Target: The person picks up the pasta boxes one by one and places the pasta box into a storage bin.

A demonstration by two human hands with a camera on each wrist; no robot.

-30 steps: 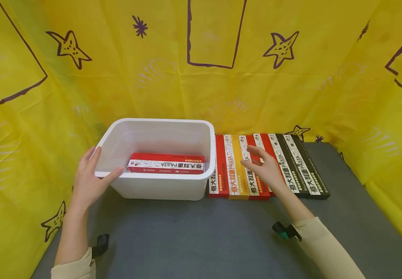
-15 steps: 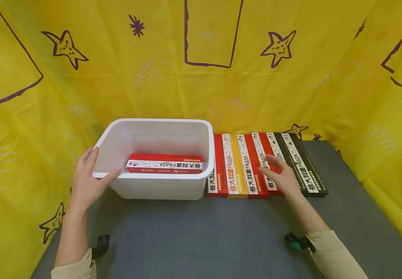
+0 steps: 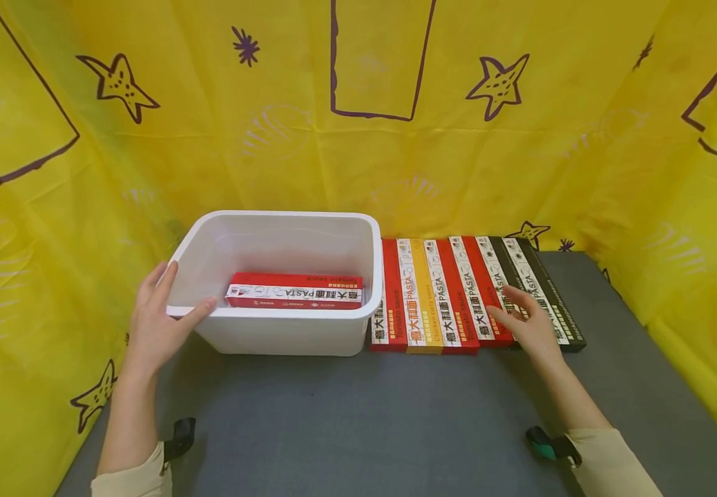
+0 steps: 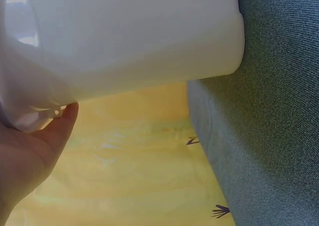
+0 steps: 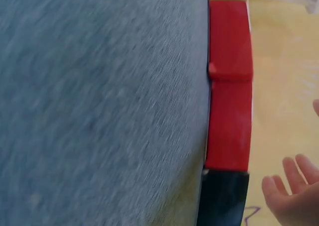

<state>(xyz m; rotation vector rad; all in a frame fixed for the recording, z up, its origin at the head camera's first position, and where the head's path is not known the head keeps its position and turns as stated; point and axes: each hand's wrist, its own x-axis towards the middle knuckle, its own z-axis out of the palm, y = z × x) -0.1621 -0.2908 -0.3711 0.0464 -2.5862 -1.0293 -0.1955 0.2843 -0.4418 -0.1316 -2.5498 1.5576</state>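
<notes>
My left hand [image 3: 158,310] grips the left front corner of a white plastic bin [image 3: 284,335], thumb on the near rim and fingers at the left rim. The left wrist view shows a digit of that hand [image 4: 37,154] against the rim of the bin [image 4: 139,42]. Inside the bin lies a red pasta box [image 3: 296,292]. My right hand [image 3: 535,331] hovers over the dark pasta boxes [image 3: 551,283], fingers loosely bent and holding nothing. In the right wrist view, the right hand [image 5: 296,196] is apart from the box ends.
Right of the bin lies a row of pasta boxes: red ones [image 3: 396,297], a yellow one [image 3: 431,297] and dark ones at the right end. They rest on a grey cloth-covered table [image 3: 333,421]. Yellow printed curtains [image 3: 284,166] stand behind and at both sides.
My right hand has moved rightward above the row, from over the yellow and red boxes to the dark ones. The left hand and the bin stay put.
</notes>
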